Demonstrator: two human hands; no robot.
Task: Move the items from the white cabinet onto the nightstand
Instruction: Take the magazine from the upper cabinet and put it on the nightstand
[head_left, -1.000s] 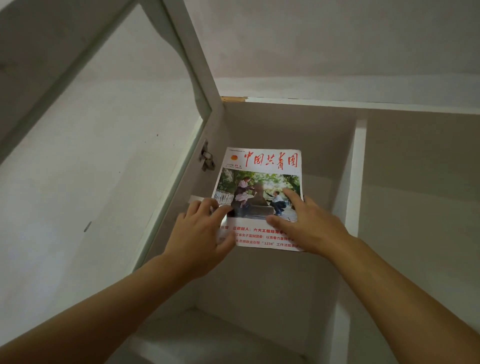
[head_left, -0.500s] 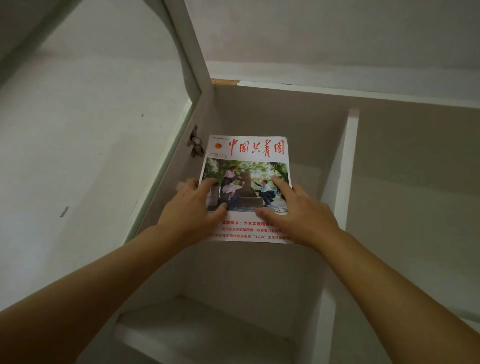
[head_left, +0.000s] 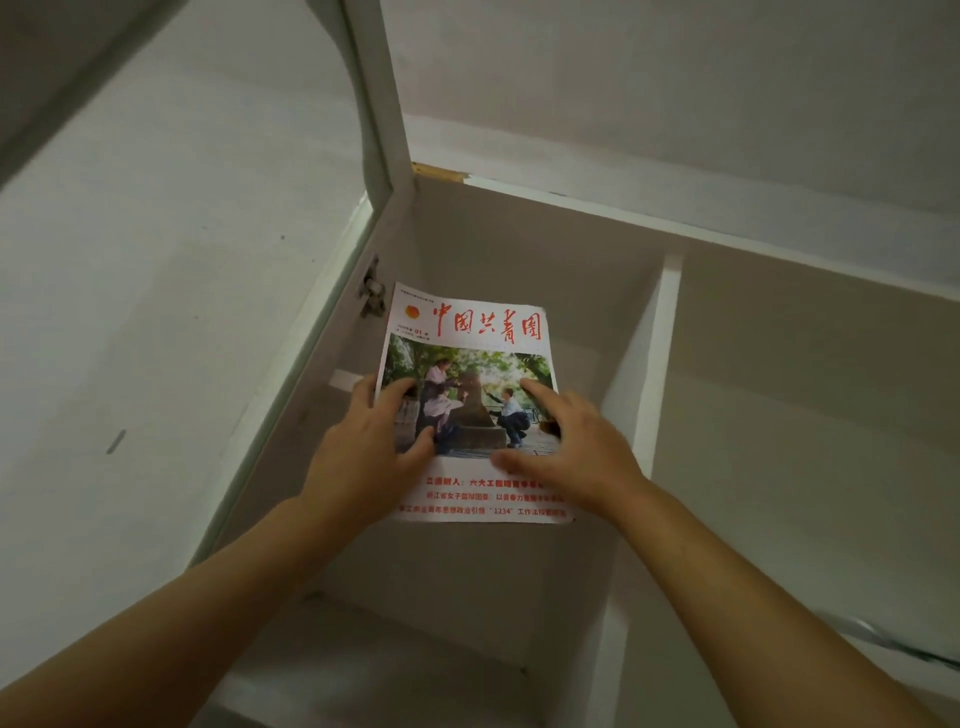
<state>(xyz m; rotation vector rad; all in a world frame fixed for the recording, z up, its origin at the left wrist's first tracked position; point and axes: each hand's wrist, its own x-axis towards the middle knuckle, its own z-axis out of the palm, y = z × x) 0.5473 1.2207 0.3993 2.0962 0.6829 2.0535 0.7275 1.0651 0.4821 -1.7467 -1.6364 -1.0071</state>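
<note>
Both hands are on the thin white paper magazine with red Chinese title lettering and a photo cover (head_left: 470, 400). The left hand (head_left: 366, 449) has its grip clamped on the left edge, thumb on the cover, fingers wrapped round behind. The right hand (head_left: 574, 447) is on the right side with its fingers and thumb spread over the cover; I can't tell if anything curls round the far side, so call that grip pressing rather than pinching.

The magazine sits in the left compartment of the white painted wooden cabinet (head_left: 660, 332), just right of the metal door hinge (head_left: 373, 293), and seems raised off the shelf, though I can't be sure. No nightstand in view.

My take for doing this bit well: it's floppy paper, so keep support on both edges and draw it straight out toward the near side, minding the hinge and the open glass-panelled cabinet door (head_left: 379, 130) on the left. Both forearms reach up and in from the near corners, wrists fairly straight.
</note>
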